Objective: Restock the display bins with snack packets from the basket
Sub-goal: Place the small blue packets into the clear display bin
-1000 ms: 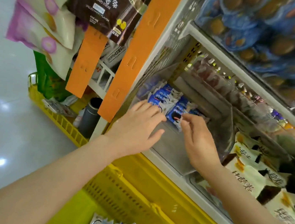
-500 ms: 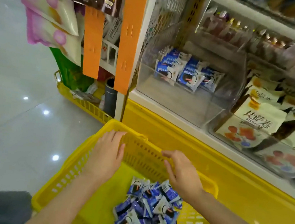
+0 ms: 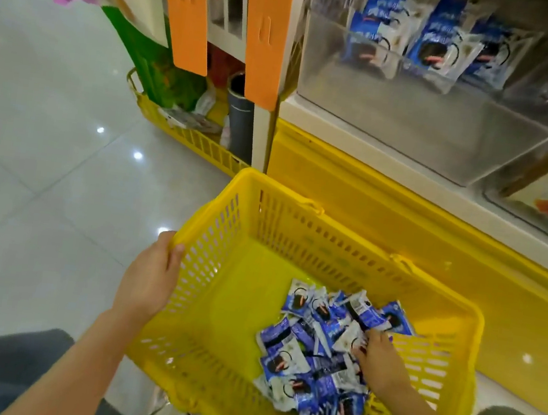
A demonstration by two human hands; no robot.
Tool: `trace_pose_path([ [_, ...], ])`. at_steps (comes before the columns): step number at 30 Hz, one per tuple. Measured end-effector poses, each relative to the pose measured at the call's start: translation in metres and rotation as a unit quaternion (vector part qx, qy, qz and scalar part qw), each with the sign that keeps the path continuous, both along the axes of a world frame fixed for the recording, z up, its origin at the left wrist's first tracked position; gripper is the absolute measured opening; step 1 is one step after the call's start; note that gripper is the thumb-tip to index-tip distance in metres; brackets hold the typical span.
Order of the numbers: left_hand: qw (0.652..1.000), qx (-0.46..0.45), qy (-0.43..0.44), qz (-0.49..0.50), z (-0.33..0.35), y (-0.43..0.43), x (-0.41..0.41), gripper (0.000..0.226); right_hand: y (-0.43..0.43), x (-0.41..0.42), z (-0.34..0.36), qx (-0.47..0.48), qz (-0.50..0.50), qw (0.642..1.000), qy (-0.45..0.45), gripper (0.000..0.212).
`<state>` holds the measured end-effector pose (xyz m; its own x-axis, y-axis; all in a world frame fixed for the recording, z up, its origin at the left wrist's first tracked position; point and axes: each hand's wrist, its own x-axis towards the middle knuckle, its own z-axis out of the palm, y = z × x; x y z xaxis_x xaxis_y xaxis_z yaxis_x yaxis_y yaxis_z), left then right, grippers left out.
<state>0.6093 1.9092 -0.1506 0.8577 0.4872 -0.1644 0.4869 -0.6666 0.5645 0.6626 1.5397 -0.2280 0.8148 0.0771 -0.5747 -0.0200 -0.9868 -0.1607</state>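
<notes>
Now the left hand (image 3: pixel 149 281) clamps the yellow basket (image 3: pixel 281 222) at its nine-o'clock rim; the right hand (image 3: pixel 381 362) digs into blue-white snack packets (image 3: pixel 297 344) at four o'clock, grip unclear, print unreadable.

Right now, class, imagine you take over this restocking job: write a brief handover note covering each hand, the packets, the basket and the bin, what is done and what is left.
Left hand grips the left rim of the yellow basket.
Right hand is down in the pile of blue snack packets in the basket; whether it has hold of any is unclear.
Done: a short row of stocked packets stands at the back of the clear display bin.
Left: lift the pile from the basket into the bin.
</notes>
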Motion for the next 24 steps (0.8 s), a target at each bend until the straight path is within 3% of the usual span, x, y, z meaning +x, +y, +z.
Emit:
trace_pose_path([
  [5,0.999,0.035,-0.002,0.015,-0.005,-0.004,0.002,0.025,-0.005,0.009,0.001,-0.055,0.076,0.995,0.020,0.049],
  [10,0.999,0.023,0.008,0.027,0.002,-0.008,0.002,0.030,0.002,0.020,0.015,-0.075,0.143,0.987,-0.026,0.043],
  [12,0.999,0.012,-0.022,0.020,0.008,-0.013,0.003,0.037,0.010,0.024,0.030,-0.056,0.119,0.989,-0.065,0.039],
  [15,0.995,0.035,-0.090,-0.017,0.019,-0.031,0.006,0.046,0.025,0.031,0.059,0.046,0.074,0.989,-0.117,0.034],
  [17,0.994,-0.026,-0.104,-0.034,0.025,-0.058,0.005,0.048,0.037,0.033,0.080,0.110,0.083,0.980,-0.143,0.037],
  [19,0.983,-0.168,-0.065,-0.035,0.027,-0.091,0.000,0.055,0.050,0.031,0.101,0.180,0.098,0.966,-0.160,0.037],
  [22,0.915,-0.398,0.021,-0.061,0.031,-0.129,-0.004,0.063,0.066,0.018,0.129,0.302,0.051,0.945,-0.113,0.024],
  [24,0.881,-0.462,0.022,-0.094,0.032,-0.141,-0.006,0.052,0.074,0.009,0.137,0.359,0.023,0.932,-0.046,0.011],
])
